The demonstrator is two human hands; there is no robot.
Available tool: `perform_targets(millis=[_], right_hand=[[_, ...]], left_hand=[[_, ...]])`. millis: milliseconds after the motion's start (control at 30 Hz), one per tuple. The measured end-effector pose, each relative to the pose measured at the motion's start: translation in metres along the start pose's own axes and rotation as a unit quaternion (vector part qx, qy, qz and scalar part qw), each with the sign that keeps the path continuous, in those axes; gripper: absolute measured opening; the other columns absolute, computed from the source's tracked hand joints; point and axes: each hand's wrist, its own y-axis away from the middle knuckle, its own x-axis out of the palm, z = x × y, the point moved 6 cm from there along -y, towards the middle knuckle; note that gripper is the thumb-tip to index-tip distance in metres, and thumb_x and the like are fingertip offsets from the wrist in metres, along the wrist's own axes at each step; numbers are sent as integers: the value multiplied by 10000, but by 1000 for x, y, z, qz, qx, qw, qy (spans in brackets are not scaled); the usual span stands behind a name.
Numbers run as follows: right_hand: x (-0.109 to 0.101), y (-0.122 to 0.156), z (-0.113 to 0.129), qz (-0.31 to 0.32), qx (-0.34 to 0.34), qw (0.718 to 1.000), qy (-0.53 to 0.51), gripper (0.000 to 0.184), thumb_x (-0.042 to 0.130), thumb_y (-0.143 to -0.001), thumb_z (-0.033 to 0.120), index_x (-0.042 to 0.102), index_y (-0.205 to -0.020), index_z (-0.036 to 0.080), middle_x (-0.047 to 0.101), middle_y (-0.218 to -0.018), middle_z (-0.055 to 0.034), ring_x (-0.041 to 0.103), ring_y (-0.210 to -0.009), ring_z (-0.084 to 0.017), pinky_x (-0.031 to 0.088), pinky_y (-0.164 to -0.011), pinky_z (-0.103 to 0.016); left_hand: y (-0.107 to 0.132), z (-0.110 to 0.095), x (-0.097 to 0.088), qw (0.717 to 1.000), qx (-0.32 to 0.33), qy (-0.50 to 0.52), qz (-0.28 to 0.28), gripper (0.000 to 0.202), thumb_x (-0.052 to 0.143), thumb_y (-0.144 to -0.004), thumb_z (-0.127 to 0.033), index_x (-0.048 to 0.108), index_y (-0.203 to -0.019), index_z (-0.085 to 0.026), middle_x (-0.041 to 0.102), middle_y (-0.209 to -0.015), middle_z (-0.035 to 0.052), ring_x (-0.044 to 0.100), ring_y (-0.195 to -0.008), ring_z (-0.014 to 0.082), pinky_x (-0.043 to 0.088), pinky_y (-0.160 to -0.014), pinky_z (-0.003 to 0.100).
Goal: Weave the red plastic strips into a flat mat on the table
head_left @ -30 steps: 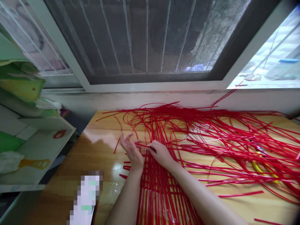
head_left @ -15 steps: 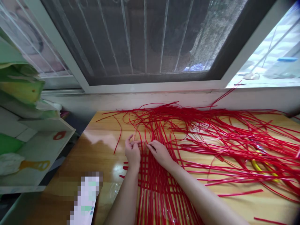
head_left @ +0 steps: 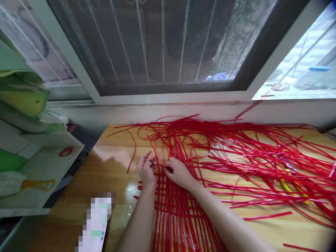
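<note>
The red woven strips (head_left: 174, 206) lie on the table in front of the person, the lengthwise ones running from the near edge toward the far side, crossed by others in an open grid. Short crosswise ends poke out on the left; longer ones trail off to the right. Clear tape lies across the near part of the weave.

The right hand (head_left: 181, 174) is over the far part of the grid, palm down, fingers bent, thumb and fingertips pinched together on a thin red strip (head_left: 161, 166). Its forearm slants in from the near right, above the weave. The left hand (head_left: 147, 171) is at the left edge of the grid, wrist bent up, fingers loosely curled and somewhat spread near the same strip; I cannot tell whether they close on it. That forearm rises from the near side.

The table (head_left: 110, 164) is pale, glossy wood. Loose red strips (head_left: 249, 154) heap along its far edge and spread right, partly covering a yellow-handled tool (head_left: 287, 187). A single curved strip (head_left: 134, 150) lies to the left of the hands. Near left is a pixelated white object (head_left: 96, 220).

Beyond the table stand a pale wall (head_left: 131, 112) and a screened, barred window (head_left: 162, 45). At far left, green cloth (head_left: 23, 96) hangs above a white shelf (head_left: 63, 168) bearing an orange-handled object (head_left: 39, 183).
</note>
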Motion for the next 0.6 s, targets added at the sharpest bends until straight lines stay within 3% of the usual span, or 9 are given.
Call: perform_targets(millis=[133,267,333,400,467,600], right_hand=[[-2,3,1,-9,-5,1000,-27,138,499,-756,153,564,-877,168,551,-840,-43,510,-781,-151,411,-706,-270],[-2,8,2,-22,-20,997,-67,383,469,-713,82,489,-1084,174,565,-944,-62,521,-846,-163,423,-772,-308],[-5,10,2,-39,-27,996,-75,410,459,-695,61,486,-1087,178,562,-942,-61,524,-845,-164,429,-777,-309],[-11,11,2,-62,-30,995,-72,362,449,-708,68,502,-1050,176,557,-932,-62,523,-844,-164,432,-776,-301],[-20,13,-2,-82,-18,995,-59,296,432,-740,88,518,-1009,178,555,-917,-61,524,-841,-162,436,-764,-291],[-44,21,-26,-85,66,994,-16,228,417,-763,109,546,-935,184,571,-913,-55,533,-841,-162,440,-748,-289]], left_hand=[[1,-10,8,981,87,-161,67,446,398,-648,-66,505,-1073,-147,668,-874,60,603,-758,124,457,-710,260],[8,-13,20,885,173,-416,120,455,390,-643,-2,532,-1044,-164,649,-906,64,577,-898,171,417,-858,339],[10,-10,23,835,184,-502,131,430,420,-647,-10,543,-1032,-157,638,-896,75,565,-902,197,413,-855,363],[10,-6,25,803,182,-546,154,413,450,-654,-25,536,-1036,-155,628,-900,78,556,-906,210,412,-848,373],[9,-4,25,797,175,-554,163,441,464,-655,-29,495,-1077,-150,616,-909,74,558,-894,199,415,-841,362],[7,-7,17,812,154,-545,142,499,464,-658,-24,403,-1141,-133,586,-955,83,565,-875,171,429,-825,322]])
